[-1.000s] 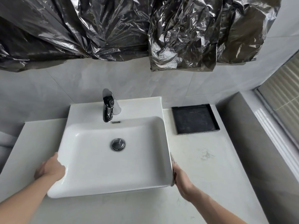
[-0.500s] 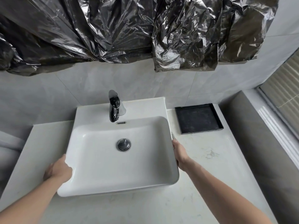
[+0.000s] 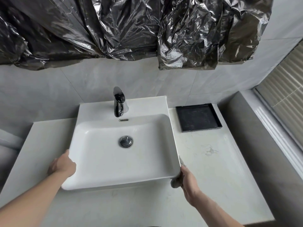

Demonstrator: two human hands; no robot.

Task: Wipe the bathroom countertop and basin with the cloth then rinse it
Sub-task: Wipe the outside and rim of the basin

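A white rectangular basin (image 3: 101, 161) sits on the pale marble countertop (image 3: 213, 169), with a chrome drain plug (image 3: 125, 141) in its middle. My left hand (image 3: 61, 166) grips the basin's front left rim. My right hand (image 3: 188, 181) presses a grey cloth (image 3: 176, 182) against the outside of the basin's right wall near the front corner. Most of the cloth is hidden behind my fingers and the basin edge.
A chrome tap (image 3: 119, 103) stands at the back of the basin. A black square tray (image 3: 198, 117) lies on the countertop at the back right. Black plastic sheeting (image 3: 131, 27) hangs over the wall above. A grey ledge and a window (image 3: 282, 99) run along the right.
My right hand slid forward along the basin's right side, then came back toward the front corner, where the cloth now shows. My left hand kept its hold on the left rim.
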